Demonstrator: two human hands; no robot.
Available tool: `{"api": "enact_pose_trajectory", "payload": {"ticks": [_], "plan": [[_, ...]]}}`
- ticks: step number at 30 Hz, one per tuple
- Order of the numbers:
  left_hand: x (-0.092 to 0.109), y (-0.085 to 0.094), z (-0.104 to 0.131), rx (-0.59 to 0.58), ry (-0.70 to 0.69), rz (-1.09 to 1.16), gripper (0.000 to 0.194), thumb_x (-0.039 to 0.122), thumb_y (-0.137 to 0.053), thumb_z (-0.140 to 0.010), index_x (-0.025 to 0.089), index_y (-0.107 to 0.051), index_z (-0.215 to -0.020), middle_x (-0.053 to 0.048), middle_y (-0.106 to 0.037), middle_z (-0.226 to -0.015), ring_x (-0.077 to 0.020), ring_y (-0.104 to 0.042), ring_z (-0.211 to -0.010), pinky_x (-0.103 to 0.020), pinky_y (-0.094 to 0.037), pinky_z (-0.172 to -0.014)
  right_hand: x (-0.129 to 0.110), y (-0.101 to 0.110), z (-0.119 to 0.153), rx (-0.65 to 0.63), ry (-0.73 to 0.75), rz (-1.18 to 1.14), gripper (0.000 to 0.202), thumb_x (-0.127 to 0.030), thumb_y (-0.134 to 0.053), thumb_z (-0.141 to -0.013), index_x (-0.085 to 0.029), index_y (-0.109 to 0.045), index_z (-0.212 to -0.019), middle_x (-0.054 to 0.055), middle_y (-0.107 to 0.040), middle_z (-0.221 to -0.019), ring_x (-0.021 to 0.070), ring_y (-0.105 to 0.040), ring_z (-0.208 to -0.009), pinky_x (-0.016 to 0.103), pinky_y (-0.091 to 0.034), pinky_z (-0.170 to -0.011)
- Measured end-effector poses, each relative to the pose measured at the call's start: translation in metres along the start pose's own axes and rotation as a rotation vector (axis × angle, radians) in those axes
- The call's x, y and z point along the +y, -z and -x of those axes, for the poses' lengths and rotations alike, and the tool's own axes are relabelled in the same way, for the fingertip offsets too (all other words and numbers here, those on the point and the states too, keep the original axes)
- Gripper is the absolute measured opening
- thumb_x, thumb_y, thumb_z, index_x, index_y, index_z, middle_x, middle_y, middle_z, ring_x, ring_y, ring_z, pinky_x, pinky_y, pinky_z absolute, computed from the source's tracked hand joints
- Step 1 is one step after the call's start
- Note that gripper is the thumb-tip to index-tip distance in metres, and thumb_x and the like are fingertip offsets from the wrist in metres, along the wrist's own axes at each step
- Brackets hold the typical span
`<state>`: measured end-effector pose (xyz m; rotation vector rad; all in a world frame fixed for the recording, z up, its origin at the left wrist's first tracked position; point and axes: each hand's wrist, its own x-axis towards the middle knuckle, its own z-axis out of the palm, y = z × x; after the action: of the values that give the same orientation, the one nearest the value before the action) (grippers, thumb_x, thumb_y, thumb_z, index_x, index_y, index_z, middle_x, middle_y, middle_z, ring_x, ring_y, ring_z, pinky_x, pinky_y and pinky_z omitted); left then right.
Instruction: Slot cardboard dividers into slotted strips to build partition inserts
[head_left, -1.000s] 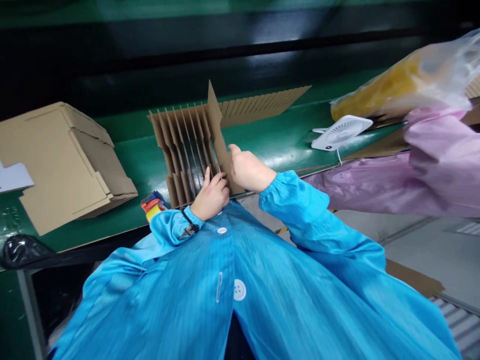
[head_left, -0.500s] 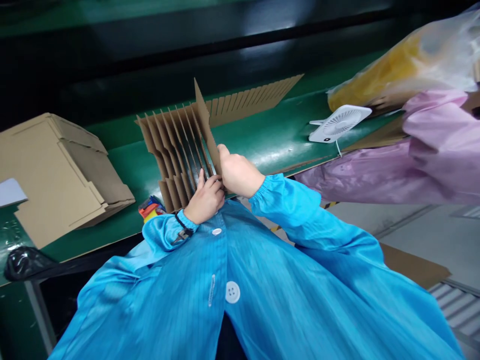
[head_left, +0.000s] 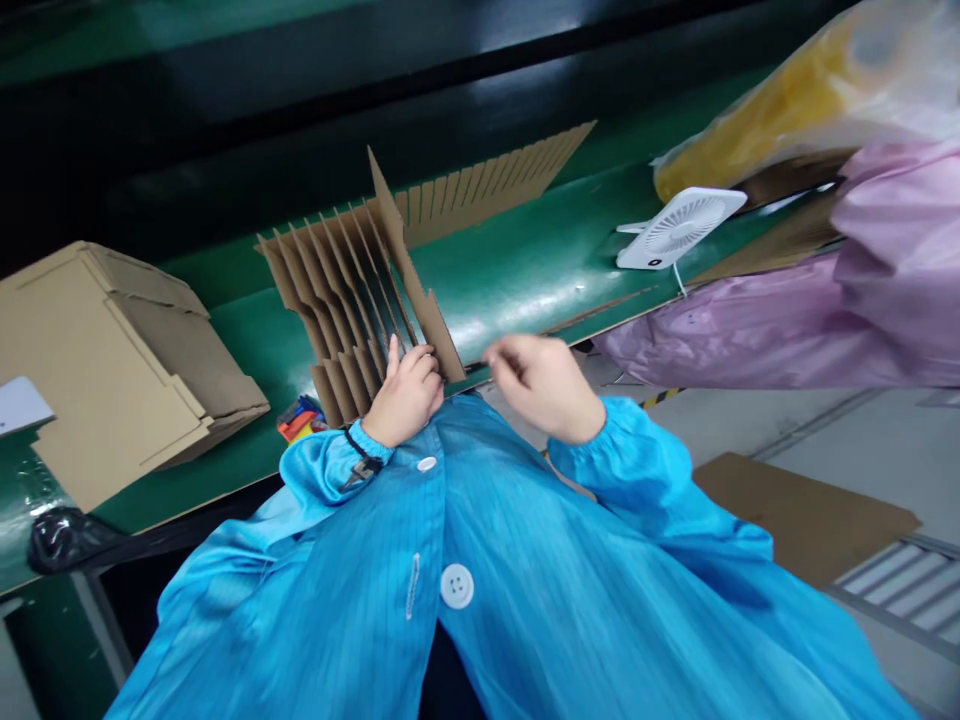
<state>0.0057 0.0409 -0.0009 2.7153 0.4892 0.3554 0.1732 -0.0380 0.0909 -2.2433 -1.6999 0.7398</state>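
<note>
A cardboard divider grid [head_left: 330, 290] with several upright slats stands on the green bench in front of my body. A long slotted cardboard strip [head_left: 495, 190] reaches from behind its right end toward the back right. My left hand [head_left: 407, 393] rests at the near edge of the divider, its fingers closed around the lower ends of the right slats. To the right of the divider, apart from it, my right hand [head_left: 544, 385] hangs in the air near the bench edge, fingers curled together, and nothing shows in it.
On the left stands a folded cardboard box [head_left: 105, 370], with colourful items [head_left: 301, 420] beside it. A white fan [head_left: 682, 228], a plastic-wrapped yellow roll [head_left: 757, 150] and another person's pink sleeve [head_left: 750, 320] are at the right. Flat cardboard [head_left: 802, 510] lies lower right.
My right hand has let go of the rightmost cardboard slat and moved right and toward my body. My left hand stays at the divider. The view has shifted slightly.
</note>
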Motion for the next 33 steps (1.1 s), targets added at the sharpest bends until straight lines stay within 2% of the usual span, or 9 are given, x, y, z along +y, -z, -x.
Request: {"api": "enact_pose_trajectory", "payload": {"ticks": [2,4,7,10,15,21,24,28,33], "plan": [[-0.001,0.001,0.0,-0.006,0.013,0.014,0.026,0.019,-0.044,-0.091,0.015,-0.067,-0.08,-0.009,-0.063,-0.09,-0.0277,-0.053,-0.114,-0.07,-0.019,-0.111,0.013,-0.029,0.013,-0.156,-0.045,0.027,0.018,-0.02,-0.053,-0.085,-0.013,-0.07,-0.09,0.01,-0.072,-0.085,0.0209,-0.066,-0.079,0.03,-0.048,-0.074],[-0.002,0.002,0.0,-0.014,0.017,0.018,0.025,0.019,-0.045,-0.09,0.015,-0.067,-0.08,-0.008,-0.063,-0.09,-0.0275,-0.053,-0.114,-0.069,-0.02,-0.112,0.023,-0.065,0.013,-0.209,-0.084,0.029,0.021,-0.025,-0.059,-0.084,-0.011,-0.07,-0.096,0.013,-0.071,-0.095,0.0227,-0.066,-0.086,0.031,-0.049,-0.076],[-0.003,0.002,0.0,-0.004,0.006,-0.009,0.024,0.021,-0.046,-0.091,0.016,-0.067,-0.08,-0.008,-0.063,-0.09,-0.0269,-0.053,-0.114,-0.067,-0.022,-0.112,0.031,-0.112,-0.004,-0.114,-0.069,-0.018,0.027,-0.029,-0.056,-0.089,-0.01,-0.068,-0.103,0.014,-0.069,-0.102,0.0213,-0.064,-0.094,0.029,-0.047,-0.081],[-0.005,0.002,0.001,0.035,-0.016,-0.05,0.023,0.02,-0.047,-0.091,0.016,-0.065,-0.077,-0.008,-0.062,-0.09,-0.0261,-0.054,-0.113,-0.067,-0.021,-0.113,0.036,-0.136,-0.018,-0.029,0.016,-0.039,0.025,-0.024,-0.049,-0.092,-0.009,-0.069,-0.098,0.014,-0.069,-0.096,0.0195,-0.064,-0.089,0.028,-0.046,-0.08],[-0.007,0.006,0.003,0.033,-0.01,-0.082,0.02,0.019,-0.049,-0.089,0.017,-0.064,-0.076,-0.006,-0.062,-0.089,-0.0251,-0.054,-0.111,-0.066,-0.022,-0.113,0.04,-0.156,-0.016,0.102,0.233,-0.019,0.031,-0.024,-0.042,-0.095,-0.01,-0.068,-0.084,0.011,-0.066,-0.079,0.0172,-0.059,-0.072,0.029,-0.045,-0.072],[-0.009,0.009,0.005,0.05,0.023,-0.035,0.01,0.022,-0.05,-0.088,0.018,-0.059,-0.091,-0.007,-0.062,-0.091,-0.0246,-0.057,-0.108,-0.063,-0.025,-0.112,0.04,-0.17,-0.017,0.191,0.249,-0.022,0.033,-0.021,-0.039,-0.095,-0.01,-0.068,-0.081,0.012,-0.065,-0.078,0.0177,-0.059,-0.073,0.03,-0.045,-0.071],[-0.011,0.014,0.007,0.087,0.091,0.045,0.036,0.026,-0.055,-0.086,0.016,-0.046,-0.12,-0.011,-0.06,-0.106,-0.025,-0.058,-0.109,-0.061,-0.027,-0.112,0.044,-0.173,-0.016,0.222,0.264,-0.093,0.033,-0.026,-0.041,-0.095,-0.011,-0.068,-0.086,0.013,-0.066,-0.082,0.0191,-0.06,-0.077,0.032,-0.047,-0.075],[-0.012,0.026,0.004,0.108,-0.04,-0.006,0.057,0.021,-0.055,-0.085,0.024,-0.03,-0.137,-0.008,-0.061,-0.106,-0.0246,-0.057,-0.109,-0.061,-0.027,-0.111,0.053,-0.181,-0.013,0.277,0.291,-0.2,0.03,-0.017,-0.042,-0.089,-0.007,-0.067,-0.103,0.017,-0.068,-0.096,0.0214,-0.062,-0.089,0.035,-0.05,-0.083],[-0.009,0.039,-0.005,0.028,-0.119,-0.159,0.038,0.019,-0.051,-0.087,0.024,-0.047,-0.125,-0.005,-0.06,-0.093,-0.0226,-0.058,-0.1,-0.062,-0.028,-0.11,0.062,-0.183,-0.009,0.34,0.333,-0.207,0.036,-0.012,-0.036,-0.09,-0.009,-0.068,-0.106,0.017,-0.069,-0.103,0.0209,-0.063,-0.094,0.036,-0.053,-0.082]]}}
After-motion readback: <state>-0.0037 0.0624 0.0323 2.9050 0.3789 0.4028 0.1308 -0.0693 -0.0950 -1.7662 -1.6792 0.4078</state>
